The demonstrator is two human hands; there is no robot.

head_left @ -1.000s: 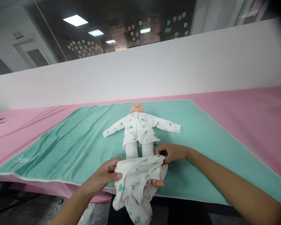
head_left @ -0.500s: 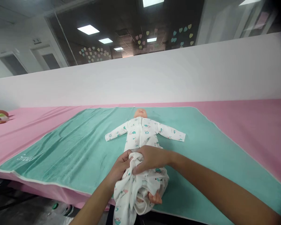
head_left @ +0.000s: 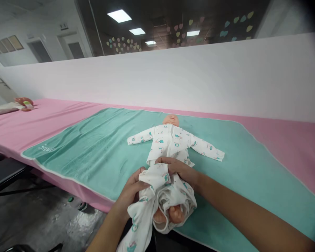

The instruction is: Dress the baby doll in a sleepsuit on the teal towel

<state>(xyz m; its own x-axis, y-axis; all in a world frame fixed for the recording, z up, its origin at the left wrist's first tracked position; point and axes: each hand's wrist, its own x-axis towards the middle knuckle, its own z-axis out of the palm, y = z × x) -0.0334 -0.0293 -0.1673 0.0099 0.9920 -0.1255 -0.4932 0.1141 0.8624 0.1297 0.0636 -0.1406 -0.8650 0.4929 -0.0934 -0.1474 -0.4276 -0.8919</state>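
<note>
A baby doll (head_left: pixel 171 120) lies on its back on a green blanket (head_left: pixel 112 140), its head toward the wall. It wears a white printed long-sleeved top (head_left: pixel 168 140) with both sleeves spread out. Matching baby trousers (head_left: pixel 157 178) are bunched around its lower body, one leg hanging over the near edge. The doll's feet (head_left: pixel 176 214) show in the bunched opening. My left hand (head_left: pixel 136 187) grips the trousers at their left side, fingers curled into the cloth. My right hand (head_left: pixel 177 169) is closed on the upper part of the trousers, near the top's hem; its fingertips are partly hidden.
Pink sheeting (head_left: pixel 76 120) covers the table under the blanket. A second doll (head_left: pixel 25 103) lies at the far left. A white wall (head_left: pixel 157 80) runs behind. Dark chairs (head_left: pixel 9 175) and a bottle with a green cap (head_left: pixel 70 199) are at the lower left.
The view has swung left. My hands have moved apart on the trousers, my right hand toward the waist. More of the feet shows, and the top's hem is now visible.
</note>
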